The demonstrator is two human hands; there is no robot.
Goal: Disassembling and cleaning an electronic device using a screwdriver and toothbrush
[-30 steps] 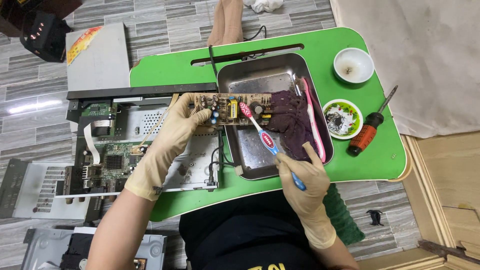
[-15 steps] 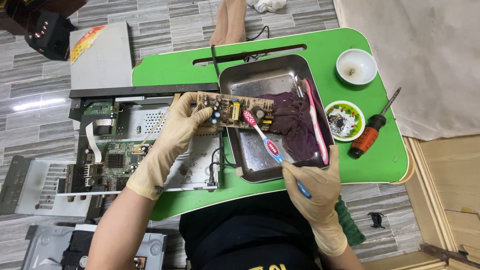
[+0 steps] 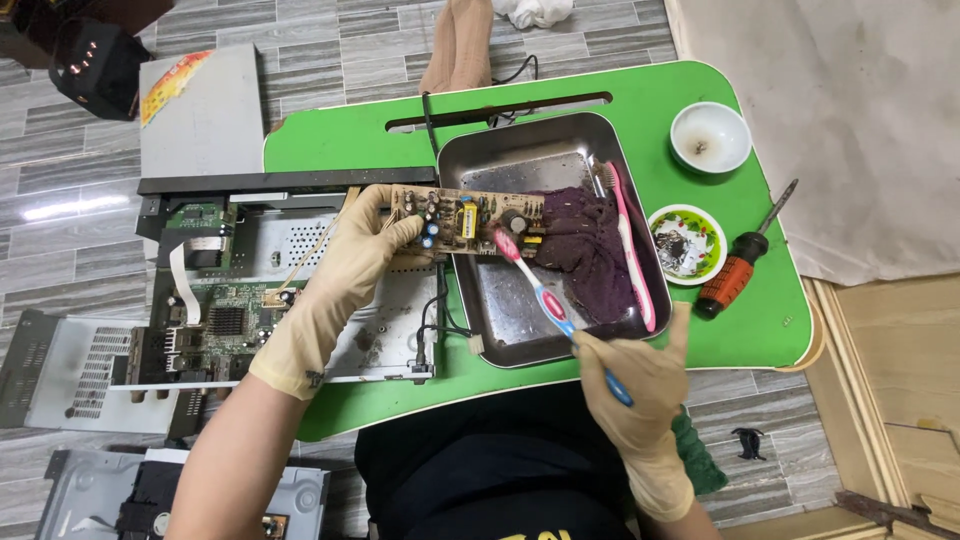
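Observation:
My gloved left hand [image 3: 340, 275] grips the left end of a brown circuit board [image 3: 470, 217], holding it over the rim of a metal tray [image 3: 510, 325]. In my gloved right hand [image 3: 635, 375] is a red, white and blue toothbrush [image 3: 540, 295]; its bristle head touches the board's right part. A dark purple cloth [image 3: 590, 250] lies in the tray beside a pink toothbrush [image 3: 630, 245].
A green lap table [image 3: 650, 100] carries the tray, a white bowl [image 3: 710, 137], a small green-rimmed dish [image 3: 687, 243] and a red-handled screwdriver [image 3: 740, 260]. An opened electronics chassis [image 3: 230, 300] with a green board lies at left. Metal covers [image 3: 195, 115] rest on the tiled floor.
The brush head has slid along the board toward its lower right part. My left hand keeps the board in about the same place.

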